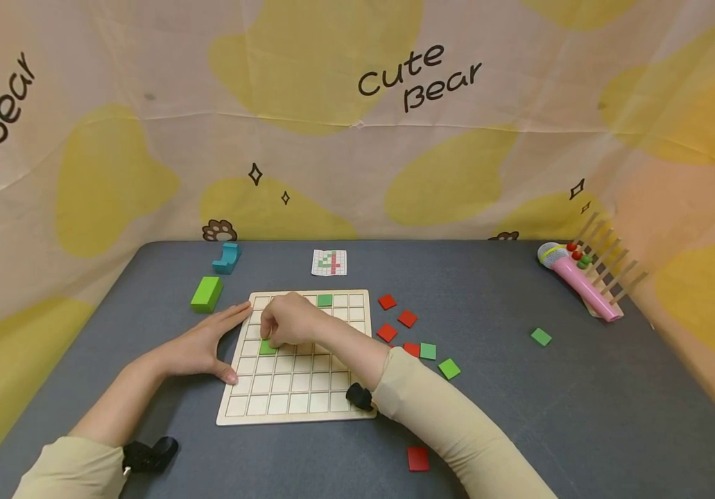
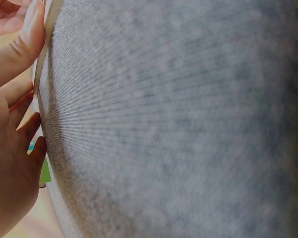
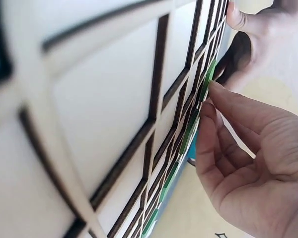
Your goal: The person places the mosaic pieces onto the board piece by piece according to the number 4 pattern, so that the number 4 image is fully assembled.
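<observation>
A pale wooden grid board (image 1: 295, 403) lies on the dark table. My left hand (image 1: 197, 346) rests along its left edge, fingers stretched toward the top corner and thumb near the lower part. Over the board's upper left squares, my right hand (image 1: 291, 320) pinches a green square tile (image 1: 268, 347) between thumb and fingertips. In the right wrist view that green tile (image 3: 207, 82) stands slightly tilted at the grid, with more green tiles (image 3: 170, 181) in a line beyond it. Another green tile (image 1: 324, 300) sits in the top row; my right hand covers some squares.
Red tiles (image 1: 407, 319) and green tiles (image 1: 449, 369) lie right of the board, with one red tile (image 1: 418, 459) nearer. A patterned card (image 1: 329, 263) lies behind it. Green block (image 1: 207, 294) and blue block (image 1: 227, 258) stand left; a pink toy microphone (image 1: 584, 285) lies far right.
</observation>
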Action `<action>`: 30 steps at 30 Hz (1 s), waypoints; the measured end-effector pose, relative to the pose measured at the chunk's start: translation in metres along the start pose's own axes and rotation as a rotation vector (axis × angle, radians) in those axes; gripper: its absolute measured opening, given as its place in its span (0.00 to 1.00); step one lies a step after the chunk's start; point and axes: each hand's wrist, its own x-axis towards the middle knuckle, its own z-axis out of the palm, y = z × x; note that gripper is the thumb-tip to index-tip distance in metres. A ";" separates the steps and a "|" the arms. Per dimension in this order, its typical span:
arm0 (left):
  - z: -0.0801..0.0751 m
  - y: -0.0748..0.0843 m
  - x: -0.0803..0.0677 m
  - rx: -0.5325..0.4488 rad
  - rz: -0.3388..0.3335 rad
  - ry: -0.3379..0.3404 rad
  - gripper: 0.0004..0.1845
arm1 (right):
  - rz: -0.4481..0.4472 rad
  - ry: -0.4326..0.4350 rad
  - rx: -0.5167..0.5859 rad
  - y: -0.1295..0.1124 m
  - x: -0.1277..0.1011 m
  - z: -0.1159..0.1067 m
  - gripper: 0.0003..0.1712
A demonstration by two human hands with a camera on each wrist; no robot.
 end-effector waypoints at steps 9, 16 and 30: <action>0.000 0.000 -0.001 0.001 -0.009 -0.001 0.68 | 0.037 0.037 0.001 0.000 -0.002 -0.024 0.08; 0.000 0.000 -0.001 0.002 -0.007 0.007 0.68 | 0.034 0.081 0.107 0.027 -0.019 -0.050 0.09; 0.000 0.000 0.000 -0.001 -0.011 0.005 0.68 | 0.155 0.140 0.188 0.121 -0.091 -0.089 0.11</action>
